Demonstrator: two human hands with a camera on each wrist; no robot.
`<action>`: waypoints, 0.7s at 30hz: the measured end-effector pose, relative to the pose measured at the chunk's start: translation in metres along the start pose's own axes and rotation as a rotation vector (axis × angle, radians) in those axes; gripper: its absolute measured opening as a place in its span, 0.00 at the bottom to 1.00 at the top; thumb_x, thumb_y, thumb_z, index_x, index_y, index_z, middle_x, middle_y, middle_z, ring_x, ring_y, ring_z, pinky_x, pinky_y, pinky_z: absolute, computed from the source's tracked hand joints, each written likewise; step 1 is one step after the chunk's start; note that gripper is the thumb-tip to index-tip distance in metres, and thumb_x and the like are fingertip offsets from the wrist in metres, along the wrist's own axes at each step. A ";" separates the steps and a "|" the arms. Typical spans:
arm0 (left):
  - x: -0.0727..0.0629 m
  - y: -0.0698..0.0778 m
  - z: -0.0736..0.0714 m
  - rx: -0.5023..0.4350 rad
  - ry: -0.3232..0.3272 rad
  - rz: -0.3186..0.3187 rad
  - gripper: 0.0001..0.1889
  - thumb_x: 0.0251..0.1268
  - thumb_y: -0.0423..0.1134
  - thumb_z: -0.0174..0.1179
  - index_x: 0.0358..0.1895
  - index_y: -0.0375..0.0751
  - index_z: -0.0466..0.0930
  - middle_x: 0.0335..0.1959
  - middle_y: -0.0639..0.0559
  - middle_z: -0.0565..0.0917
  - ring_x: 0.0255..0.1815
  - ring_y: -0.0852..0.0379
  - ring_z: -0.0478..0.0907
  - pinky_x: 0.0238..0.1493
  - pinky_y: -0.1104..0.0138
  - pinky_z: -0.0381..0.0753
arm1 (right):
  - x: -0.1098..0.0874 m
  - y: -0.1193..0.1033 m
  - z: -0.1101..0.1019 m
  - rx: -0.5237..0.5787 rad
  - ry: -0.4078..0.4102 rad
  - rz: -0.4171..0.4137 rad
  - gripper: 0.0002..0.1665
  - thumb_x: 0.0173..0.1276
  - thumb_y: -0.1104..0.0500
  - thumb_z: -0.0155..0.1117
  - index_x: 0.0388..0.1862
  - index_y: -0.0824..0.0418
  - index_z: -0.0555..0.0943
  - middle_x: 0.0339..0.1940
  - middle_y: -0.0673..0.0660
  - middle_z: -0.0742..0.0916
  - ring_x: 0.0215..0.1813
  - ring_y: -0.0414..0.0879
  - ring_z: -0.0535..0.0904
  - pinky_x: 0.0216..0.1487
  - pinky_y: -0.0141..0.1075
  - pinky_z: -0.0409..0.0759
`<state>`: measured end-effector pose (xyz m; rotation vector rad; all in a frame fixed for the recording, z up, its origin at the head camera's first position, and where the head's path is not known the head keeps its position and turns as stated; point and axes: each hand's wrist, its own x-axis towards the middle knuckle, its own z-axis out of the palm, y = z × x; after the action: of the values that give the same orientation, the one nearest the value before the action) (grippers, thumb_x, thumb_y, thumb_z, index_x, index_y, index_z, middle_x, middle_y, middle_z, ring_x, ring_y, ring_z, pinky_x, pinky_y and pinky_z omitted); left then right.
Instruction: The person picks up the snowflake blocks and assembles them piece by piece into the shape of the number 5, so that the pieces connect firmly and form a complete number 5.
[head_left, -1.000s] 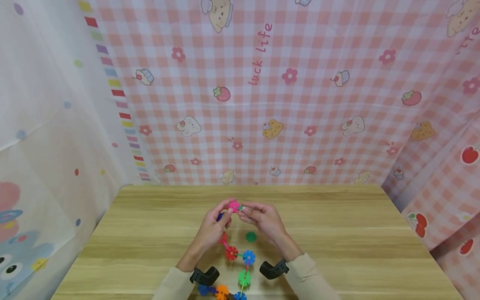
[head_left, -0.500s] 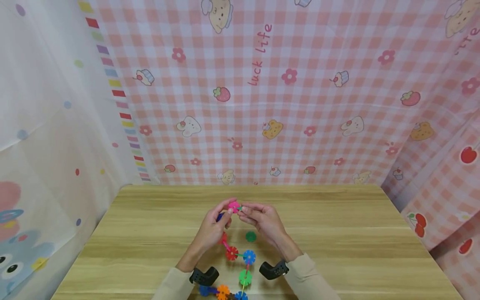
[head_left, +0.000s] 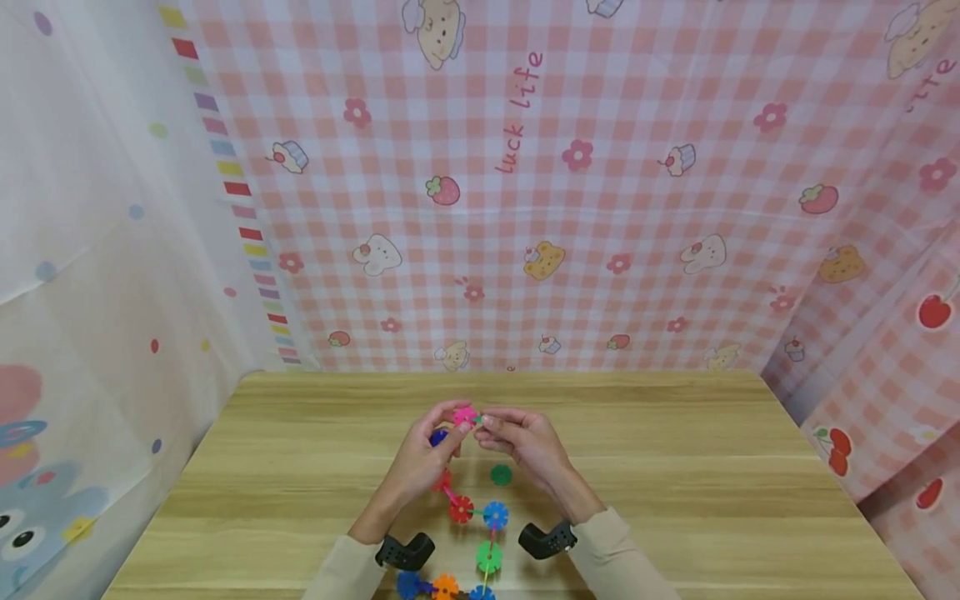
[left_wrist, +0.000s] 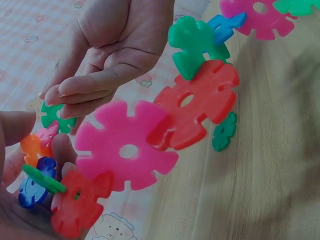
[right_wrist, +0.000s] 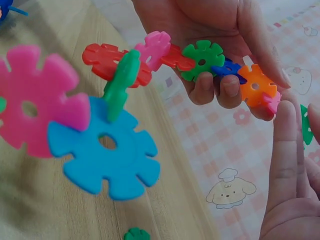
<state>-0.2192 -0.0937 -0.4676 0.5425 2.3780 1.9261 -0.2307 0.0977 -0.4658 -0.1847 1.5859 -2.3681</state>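
Observation:
My left hand (head_left: 422, 450) holds the end of a chain of notched plastic snowflake discs, fingers curled beneath it. In that grip, an orange disc (right_wrist: 257, 86) and a dark blue disc (left_wrist: 33, 186) show in the wrist views. The pink disc (head_left: 465, 416) sits at the left fingertips. Facing it, my right hand (head_left: 527, 439) pinches a green disc (left_wrist: 52, 119), which meets the pink one at its edge. From the left hand the chain hangs down through red discs (head_left: 461, 509), a light blue disc (head_left: 496, 515) and a bright green disc (head_left: 489, 557) toward me.
One loose dark green disc (head_left: 501, 475) lies on the wooden table (head_left: 660, 467) between the forearms. Near the front edge the chain continues with an orange disc (head_left: 445, 587) and a blue disc (head_left: 408, 585). A checked pink cloth (head_left: 570, 208) hangs behind the table.
The left hand and the pink disc have shifted very slightly left, with the pink disc turned a little. Both hands keep their holds.

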 end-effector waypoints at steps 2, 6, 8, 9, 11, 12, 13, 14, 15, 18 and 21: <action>0.001 -0.001 -0.001 -0.001 -0.001 -0.002 0.18 0.75 0.44 0.55 0.65 0.52 0.73 0.47 0.39 0.78 0.26 0.54 0.76 0.24 0.71 0.73 | 0.001 0.000 0.000 -0.016 -0.005 0.000 0.23 0.73 0.68 0.59 0.60 0.83 0.71 0.34 0.53 0.89 0.36 0.41 0.87 0.43 0.33 0.85; 0.001 -0.002 -0.002 -0.003 0.006 -0.009 0.17 0.75 0.45 0.56 0.64 0.54 0.74 0.46 0.42 0.79 0.27 0.47 0.77 0.23 0.71 0.73 | 0.001 0.001 -0.002 -0.050 0.003 0.004 0.27 0.72 0.65 0.61 0.62 0.82 0.70 0.33 0.52 0.87 0.33 0.40 0.85 0.40 0.30 0.84; 0.001 -0.001 -0.003 -0.003 0.013 -0.016 0.17 0.75 0.46 0.55 0.64 0.55 0.73 0.45 0.43 0.79 0.29 0.40 0.77 0.22 0.71 0.73 | 0.000 0.001 -0.003 -0.080 0.021 0.009 0.27 0.72 0.63 0.62 0.63 0.79 0.71 0.35 0.52 0.86 0.32 0.40 0.83 0.38 0.30 0.84; 0.000 -0.001 -0.004 -0.005 0.017 -0.020 0.17 0.75 0.46 0.55 0.64 0.56 0.73 0.46 0.43 0.79 0.30 0.38 0.78 0.23 0.70 0.74 | 0.000 0.001 -0.004 -0.107 0.030 0.010 0.27 0.72 0.62 0.63 0.63 0.78 0.72 0.36 0.52 0.85 0.32 0.41 0.83 0.37 0.30 0.83; 0.001 -0.001 -0.005 -0.010 0.030 -0.026 0.17 0.75 0.46 0.55 0.63 0.56 0.74 0.46 0.43 0.79 0.32 0.35 0.78 0.23 0.68 0.76 | -0.001 0.001 -0.007 -0.182 0.053 0.011 0.25 0.72 0.60 0.63 0.62 0.74 0.74 0.38 0.53 0.84 0.31 0.42 0.81 0.35 0.31 0.82; 0.001 -0.001 -0.006 -0.014 0.037 -0.027 0.16 0.75 0.46 0.55 0.63 0.56 0.74 0.45 0.43 0.80 0.32 0.35 0.78 0.24 0.66 0.78 | -0.002 0.001 -0.008 -0.225 0.062 0.010 0.24 0.72 0.59 0.63 0.61 0.73 0.76 0.39 0.55 0.84 0.31 0.43 0.80 0.34 0.32 0.82; 0.001 -0.001 -0.006 -0.017 0.045 -0.027 0.16 0.75 0.46 0.56 0.63 0.55 0.74 0.45 0.43 0.80 0.33 0.35 0.79 0.26 0.64 0.79 | -0.002 0.001 -0.010 -0.280 0.072 0.006 0.24 0.72 0.57 0.63 0.61 0.72 0.77 0.40 0.57 0.84 0.30 0.43 0.79 0.33 0.32 0.81; 0.001 -0.002 -0.007 -0.020 0.052 -0.028 0.16 0.75 0.45 0.56 0.62 0.54 0.74 0.44 0.44 0.80 0.33 0.36 0.79 0.28 0.63 0.81 | -0.003 0.001 -0.011 -0.332 0.081 0.006 0.24 0.72 0.57 0.64 0.60 0.71 0.78 0.41 0.59 0.84 0.29 0.43 0.78 0.32 0.32 0.81; 0.002 -0.002 -0.008 -0.023 0.060 -0.028 0.16 0.75 0.44 0.56 0.62 0.53 0.74 0.44 0.44 0.80 0.34 0.37 0.80 0.30 0.61 0.82 | -0.004 0.001 -0.013 -0.381 0.089 0.007 0.23 0.71 0.56 0.64 0.59 0.70 0.79 0.42 0.61 0.84 0.28 0.43 0.77 0.31 0.33 0.80; 0.002 -0.002 -0.010 -0.032 0.078 -0.034 0.15 0.75 0.43 0.56 0.61 0.51 0.74 0.41 0.45 0.80 0.36 0.40 0.81 0.35 0.58 0.84 | -0.006 0.005 -0.020 -0.502 0.102 0.018 0.22 0.70 0.57 0.65 0.57 0.70 0.80 0.41 0.64 0.84 0.25 0.43 0.76 0.27 0.33 0.78; 0.002 -0.003 -0.013 -0.041 0.093 -0.050 0.15 0.75 0.42 0.56 0.60 0.50 0.75 0.40 0.44 0.81 0.39 0.40 0.80 0.39 0.54 0.84 | -0.008 0.013 -0.028 -0.589 0.096 0.033 0.20 0.69 0.59 0.66 0.55 0.70 0.80 0.36 0.61 0.84 0.20 0.43 0.73 0.24 0.34 0.75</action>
<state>-0.2249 -0.1054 -0.4669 0.3963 2.3749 2.0166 -0.2281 0.1201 -0.4876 -0.1616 2.2727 -1.8446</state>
